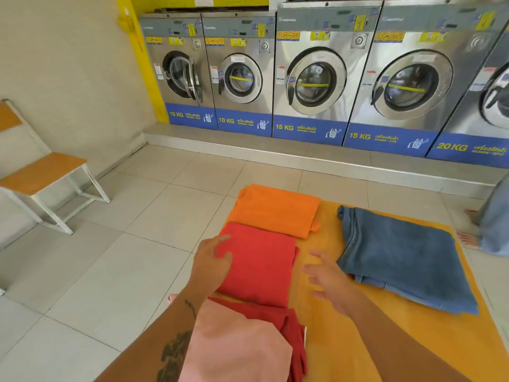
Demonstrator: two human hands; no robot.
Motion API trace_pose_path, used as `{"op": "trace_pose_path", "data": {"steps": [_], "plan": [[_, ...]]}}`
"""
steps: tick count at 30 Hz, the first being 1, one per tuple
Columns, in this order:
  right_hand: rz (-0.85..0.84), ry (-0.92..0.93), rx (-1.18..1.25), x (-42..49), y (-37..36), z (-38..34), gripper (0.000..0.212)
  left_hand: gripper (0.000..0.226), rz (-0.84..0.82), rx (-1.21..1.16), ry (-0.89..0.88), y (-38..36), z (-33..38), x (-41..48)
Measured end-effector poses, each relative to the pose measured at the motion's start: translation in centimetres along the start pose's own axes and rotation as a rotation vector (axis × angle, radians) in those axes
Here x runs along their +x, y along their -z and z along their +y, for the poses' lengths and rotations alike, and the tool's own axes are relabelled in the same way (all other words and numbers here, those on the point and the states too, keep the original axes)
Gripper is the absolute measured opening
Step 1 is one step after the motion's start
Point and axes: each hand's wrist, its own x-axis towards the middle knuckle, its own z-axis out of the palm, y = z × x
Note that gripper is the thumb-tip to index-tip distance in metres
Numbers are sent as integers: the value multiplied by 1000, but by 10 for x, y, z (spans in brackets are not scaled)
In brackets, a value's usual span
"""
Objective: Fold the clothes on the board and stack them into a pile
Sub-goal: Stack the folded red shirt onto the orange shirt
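A yellow-orange board [385, 340] lies on the tiled floor. On it sit a folded orange garment [275, 209] at the far left, a folded red garment [261, 266] just nearer, and folded blue jeans [405, 255] on the right. A pink garment [237, 346] rests on a dark red one [292, 326] at the near left. My left hand [212, 260] lies flat on the red garment's left edge, fingers spread. My right hand [327, 277] hovers open over bare board between the red garment and the jeans, holding nothing.
A row of steel washing machines [311, 75] on a raised step lines the back wall. A wooden bench [44, 172] with a white frame stands at the left. Another person's bare feet and blue trouser leg [493, 224] are at the right edge.
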Motion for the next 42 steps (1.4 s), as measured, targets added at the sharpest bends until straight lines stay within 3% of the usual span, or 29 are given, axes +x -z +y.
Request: {"op": "trace_pose_path", "data": {"steps": [6, 13, 17, 20, 23, 29, 34, 37, 40, 42], "plan": [[147, -64, 138, 31, -52, 8, 82, 50, -181, 107, 100, -1, -61, 51], [239, 62, 269, 60, -105, -1, 76, 64, -352, 145, 65, -19, -62, 68], [317, 67, 164, 63, -121, -2, 78, 73, -473, -64, 128, -15, -50, 77], [349, 117, 66, 60, -118, -4, 67, 70, -468, -241, 142, -1, -45, 78], [336, 205, -5, 56, -101, -11, 64, 68, -438, -318, 23, 8, -38, 81], [399, 419, -107, 84, -55, -67, 70, 71, -381, -228, -193, -7, 19, 133], [458, 440, -160, 148, -34, -109, 68, 69, -321, -143, -241, -46, 45, 201], [493, 359, -335, 182, -27, -108, 68, 66, -311, 3, -222, -73, 36, 232], [420, 117, -785, 205, -29, -81, 70, 65, -392, 323, -150, -94, 4, 240], [443, 72, -919, 212, -31, -67, 70, 63, -348, 406, -161, -103, -13, 235]]}}
